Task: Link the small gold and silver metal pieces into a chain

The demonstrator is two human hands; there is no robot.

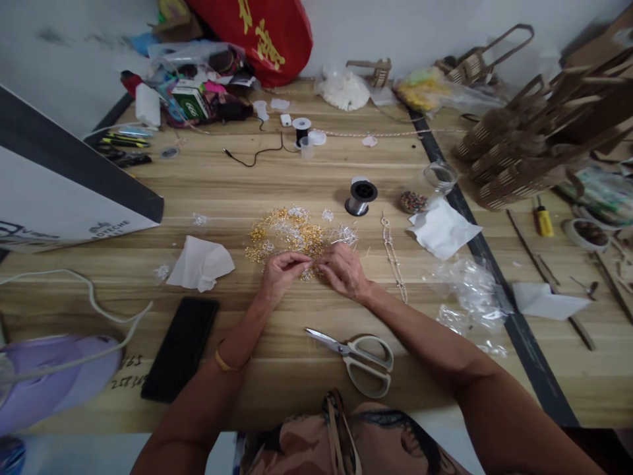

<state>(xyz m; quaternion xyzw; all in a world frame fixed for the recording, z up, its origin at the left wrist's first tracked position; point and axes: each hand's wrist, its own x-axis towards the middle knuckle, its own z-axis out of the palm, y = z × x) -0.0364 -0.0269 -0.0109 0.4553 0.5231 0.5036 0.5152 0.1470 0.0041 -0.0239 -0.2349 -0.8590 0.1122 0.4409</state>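
A loose pile of small gold and silver beads (291,231) lies in the middle of the wooden table (277,316). At the pile's near edge my left hand (284,274) has its thumb and forefinger pinched together. My right hand (342,269) is also closed, fingertips almost meeting the left ones. Whatever sits between the fingertips is too small to make out. Thin silver pins (344,235) lie just beyond my right hand. To its right is a beaded chain (393,260). A spool of wire (361,198) stands behind the pile. Scissors with pale handles (359,356) rest between my forearms.
Left are a white paper (200,264), a black phone (180,349) and a large box (74,178). On the right lie clear plastic bags (469,290), a paper sheet (444,227), a clear jar (440,178) and small woven baskets (494,155). A black cable (254,158) crosses the back.
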